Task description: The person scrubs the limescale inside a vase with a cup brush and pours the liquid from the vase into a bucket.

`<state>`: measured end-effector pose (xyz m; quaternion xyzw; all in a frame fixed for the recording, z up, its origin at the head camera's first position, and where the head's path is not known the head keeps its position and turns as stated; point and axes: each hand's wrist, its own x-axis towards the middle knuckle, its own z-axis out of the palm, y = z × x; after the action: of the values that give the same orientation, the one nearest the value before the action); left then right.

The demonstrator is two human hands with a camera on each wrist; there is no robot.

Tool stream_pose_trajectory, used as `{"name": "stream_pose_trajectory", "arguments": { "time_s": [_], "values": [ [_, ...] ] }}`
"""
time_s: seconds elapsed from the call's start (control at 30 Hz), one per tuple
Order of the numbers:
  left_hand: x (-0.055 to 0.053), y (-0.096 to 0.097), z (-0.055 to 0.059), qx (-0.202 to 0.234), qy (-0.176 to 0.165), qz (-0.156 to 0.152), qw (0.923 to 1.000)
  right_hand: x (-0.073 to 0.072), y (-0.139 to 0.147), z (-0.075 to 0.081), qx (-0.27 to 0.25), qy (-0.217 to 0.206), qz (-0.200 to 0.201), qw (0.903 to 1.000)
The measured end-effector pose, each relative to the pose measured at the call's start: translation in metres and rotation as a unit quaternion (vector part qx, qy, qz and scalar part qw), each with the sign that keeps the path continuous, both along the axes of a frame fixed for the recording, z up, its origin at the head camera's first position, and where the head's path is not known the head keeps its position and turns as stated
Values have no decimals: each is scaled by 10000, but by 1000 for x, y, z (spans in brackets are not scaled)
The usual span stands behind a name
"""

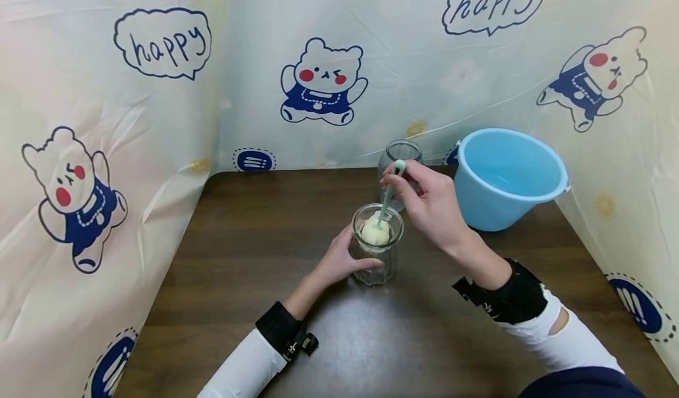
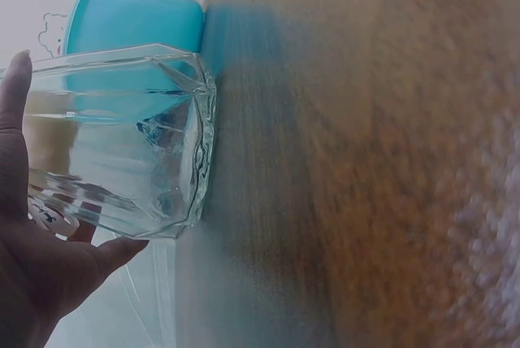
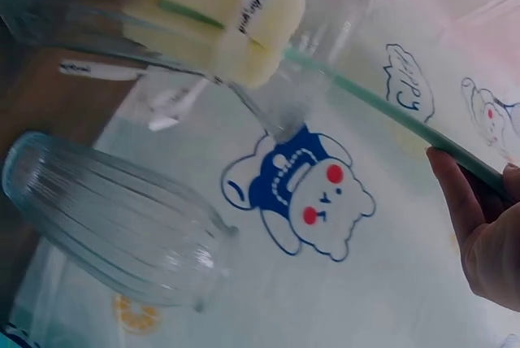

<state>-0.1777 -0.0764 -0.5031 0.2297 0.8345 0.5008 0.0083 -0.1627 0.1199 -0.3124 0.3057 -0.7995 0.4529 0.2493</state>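
Head view: left hand (image 1: 339, 261) wraps the side of a glass jar (image 1: 375, 273), thumb across its near side. Right hand (image 1: 432, 200), up and to the right of it, pinches a pale green handle (image 1: 388, 196); the cream sponge (image 1: 373, 233) on its lower end sits in the jar's mouth, below those fingertips. Second jar (image 1: 388, 165) is just behind the right hand, blue bucket (image 1: 490, 206) to that hand's right.

Left wrist view: fingers and thumb spread round the clear wall, base on the tabletop (image 2: 357, 202); sponge only a pale blur through the glass (fine detail lost).

Right wrist view: handle slants from the fingertips into the sponge, inside the glass; white strip (image 3: 252, 10) with unreadable writing near it.

To scrub well, I'd say: brace the jar firmly left-handed, push straight down, then twist against the walls, minding the rim.
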Motion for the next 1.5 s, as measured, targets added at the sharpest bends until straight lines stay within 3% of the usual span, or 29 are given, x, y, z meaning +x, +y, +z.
{"name": "stream_pose_trajectory", "arguments": {
  "time_s": [0.2,0.5,0.77,1.1,1.37,1.5],
  "values": [
    [1,1,1,52,137,-15,9999,3,5,25,-50,203,-34,9998],
    [3,0,2,80,223,-28,9997,10,1,23,305,160,186,9992],
    [3,0,2,120,206,-92,9997,21,0,40,371,405,74,9985],
    [-1,-1,2,36,94,-100,9999,18,-4,24,590,123,211,9980],
    [0,-1,1,143,19,-116,9998,24,-6,35,220,218,8,9995],
    [-1,-1,2,128,-32,-115,9998,23,-8,32,179,178,-31,9997]
  ]
}}
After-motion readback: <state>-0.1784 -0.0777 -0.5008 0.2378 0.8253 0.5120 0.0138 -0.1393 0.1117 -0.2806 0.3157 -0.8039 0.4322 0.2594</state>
